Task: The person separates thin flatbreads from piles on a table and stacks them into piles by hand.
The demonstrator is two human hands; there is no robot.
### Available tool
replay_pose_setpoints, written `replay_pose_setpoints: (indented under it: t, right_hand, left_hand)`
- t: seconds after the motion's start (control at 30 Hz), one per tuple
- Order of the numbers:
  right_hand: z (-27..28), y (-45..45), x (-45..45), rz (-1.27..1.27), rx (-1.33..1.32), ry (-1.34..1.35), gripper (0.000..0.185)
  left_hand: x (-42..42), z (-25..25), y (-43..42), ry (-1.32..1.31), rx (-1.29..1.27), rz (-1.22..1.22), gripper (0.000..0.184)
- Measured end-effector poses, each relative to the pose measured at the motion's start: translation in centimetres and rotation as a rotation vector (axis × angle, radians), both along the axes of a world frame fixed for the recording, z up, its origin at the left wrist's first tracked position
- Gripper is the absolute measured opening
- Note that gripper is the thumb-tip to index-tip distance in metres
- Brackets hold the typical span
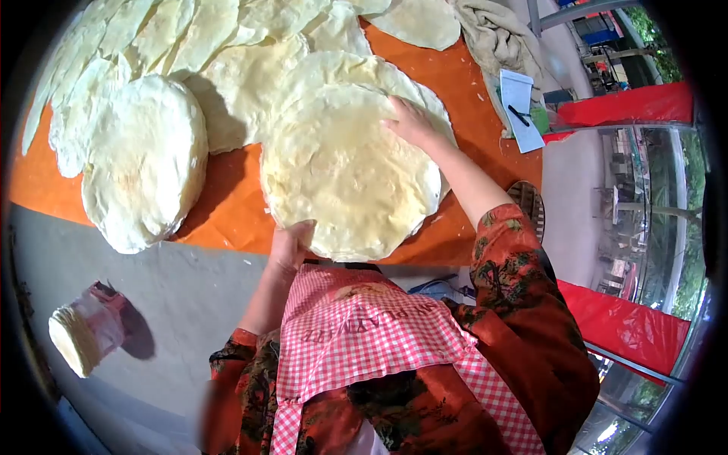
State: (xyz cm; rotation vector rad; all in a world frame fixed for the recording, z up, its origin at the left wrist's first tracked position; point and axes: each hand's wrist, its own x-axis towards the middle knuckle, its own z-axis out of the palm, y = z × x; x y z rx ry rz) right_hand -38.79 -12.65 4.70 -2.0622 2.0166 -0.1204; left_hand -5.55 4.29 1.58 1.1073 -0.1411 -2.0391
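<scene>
A stack of thin, pale round flatbreads (349, 174) lies on the orange-covered table (493, 136) in front of me. My left hand (290, 244) is closed on the near left edge of the stack, thumb on top and the other fingers mostly hidden. At the far right edge of the upper flatbreads, my right hand (409, 123) presses in with bent fingers, some of them out of sight. Beneath the upper layers, another flatbread (413, 92) sticks out toward the back right. A second stack of flatbreads (144, 163) sits to the left, overhanging the table's near edge.
Many overlapping flatbreads (159, 34) cover the back of the table. A crumpled beige cloth (497, 38) lies at the back right beside a notepad (518, 98) with a pen (519, 115). Below left, a clear bag with round pale food (83, 326) stands on the grey floor (189, 303).
</scene>
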Motion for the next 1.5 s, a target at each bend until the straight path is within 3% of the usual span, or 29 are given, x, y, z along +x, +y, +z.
replay_pose_setpoints:
  t: [0.07, 0.1, 0.17, 0.23, 0.27, 0.3, 0.4, 0.43, 0.47, 0.53, 0.6, 0.63, 0.67, 0.7, 0.73, 0.8, 0.83, 0.9, 0.97, 1.0, 1.1, 1.17, 1.2, 1.23, 1.3, 1.33, 1.43, 1.47, 1.5]
  right_hand:
    - [3.3, 0.6, 3.4, -0.008, -0.114, 0.221, 0.069]
    - [5.0, 1.5, 5.6, 0.004, -0.220, 0.052, 0.070]
    - [6.7, 4.3, 9.7, -0.069, -0.089, -0.262, 0.079]
    - [11.5, 4.6, 14.0, -0.304, 0.441, -0.639, 0.088]
    - [13.6, 4.4, 15.6, -0.361, 0.507, -0.635, 0.088]
    - [15.1, 4.2, 16.6, -0.418, 0.569, -0.631, 0.088]
    - [16.9, 1.6, 17.2, -0.099, 0.706, -0.552, 0.079]
    - [15.2, 1.2, 17.0, 0.058, 0.482, -0.493, 0.059]
    - [14.4, 0.5, 15.8, 0.052, 0.504, -0.380, 0.055]
    - [18.2, 0.1, 15.0, 0.036, 0.542, -0.155, 0.049]
    - [21.6, -0.4, 12.3, 0.007, 0.502, -0.248, 0.044]
    - [22.7, -1.4, 10.1, -0.061, 0.536, -0.288, 0.045]
    - [28.2, 0.8, 10.8, -0.109, 0.511, -0.575, 0.048]
    - [30.7, 1.6, 9.8, -0.187, 0.398, -0.650, 0.056]
    - [31.8, 0.7, 6.6, -0.033, 0.414, -0.778, 0.061]
    - [35.6, 2.6, 5.3, -0.086, 0.280, -0.967, 0.059]
    - [35.9, 3.1, 4.2, -0.130, 0.259, -1.062, 0.059]
    - [35.1, 4.1, 2.2, -0.221, 0.214, -1.260, 0.058]
    - [31.3, 5.3, 0.2, -0.366, 0.203, -1.399, 0.060]
    - [28.9, 6.2, 0.1, -0.378, 0.234, -1.531, 0.061]
    - [15.2, 8.1, -2.3, -0.498, 0.170, -1.628, 0.061]
    - [7.6, 10.6, -1.2, -0.695, 0.191, -1.681, 0.060]
    - [0.7, 11.4, -2.8, -0.796, 0.227, -1.739, 0.060]
    - [-3.2, 12.5, -3.4, -0.775, 0.279, -1.762, 0.062]
    - [-5.6, 14.3, -3.6, -0.538, 0.238, -1.672, 0.058]
    - [-2.7, 13.7, -2.7, -0.715, 0.330, -1.824, 0.056]
    - [-1.5, 12.1, -4.8, -0.651, 0.470, -1.994, 0.052]
    - [-0.3, 10.8, -5.6, -0.807, 0.470, -2.007, 0.053]
    - [0.4, 9.2, -6.6, -0.803, 0.482, -2.022, 0.052]
  left_hand:
    - [-0.4, 1.2, 0.0, -0.033, -0.121, 0.028, 0.057]
    - [-0.7, 3.1, -0.1, -0.083, -0.155, 0.030, 0.060]
    - [-1.6, 5.0, -0.1, -0.274, -0.263, -0.037, 0.061]
    - [-3.3, 6.3, 0.1, -0.499, -0.463, -0.065, 0.061]
    - [-4.4, 7.3, 0.0, -0.661, -0.721, -0.030, 0.064]
    - [-5.2, 8.2, -0.1, -0.683, -0.773, -0.080, 0.066]
    - [-7.1, 11.9, -0.4, -0.801, -1.030, -0.195, 0.071]
    - [-7.8, 12.2, -0.5, -0.812, -1.011, -0.281, 0.072]
    - [-8.3, 12.8, -0.5, -0.822, -1.049, -0.299, 0.073]
    - [-8.9, 14.2, -0.7, -0.842, -1.128, -0.334, 0.074]
    - [-8.2, 15.8, -0.7, -0.475, -1.088, -0.329, 0.074]
    - [-7.8, 14.4, -0.7, -0.442, -0.992, -0.193, 0.071]
    - [-6.8, 12.0, -0.9, -0.410, -0.896, -0.062, 0.068]
    - [-5.4, 10.1, -1.1, -0.438, -0.724, 0.058, 0.064]
    - [-3.8, 8.5, -1.7, -0.464, -0.558, 0.169, 0.060]
    - [-1.1, 5.9, -1.9, 0.047, -0.122, -0.025, 0.057]
    - [-1.1, 5.8, -1.7, 0.119, -0.061, -0.066, 0.065]
    - [-1.0, 6.0, -2.7, 0.370, -0.189, -0.004, 0.072]
    - [-0.2, 5.6, -3.7, 0.589, -0.286, 0.080, 0.080]
    - [0.0, 7.9, -4.4, 0.639, -0.268, 0.181, 0.083]
    - [-0.7, 7.4, -6.8, 0.478, -0.300, 0.290, 0.091]
    - [-0.8, 3.8, -6.1, 0.552, -0.238, 0.270, 0.093]
    - [-0.9, 2.3, -6.4, 0.584, -0.217, 0.249, 0.094]
    - [-1.1, 2.3, -5.7, 0.557, -0.162, 0.239, 0.097]
    - [-1.1, 1.2, -4.3, 0.532, -0.136, 0.226, 0.093]
    - [-0.9, 0.6, -4.0, 0.535, -0.165, 0.227, 0.086]
    - [-0.8, -0.5, -3.5, -0.035, -0.296, 0.099, 0.065]
    - [-1.0, -0.5, -3.9, -0.074, -0.263, 0.121, 0.061]
    - [-1.4, -0.6, -4.1, -0.107, -0.232, 0.141, 0.058]
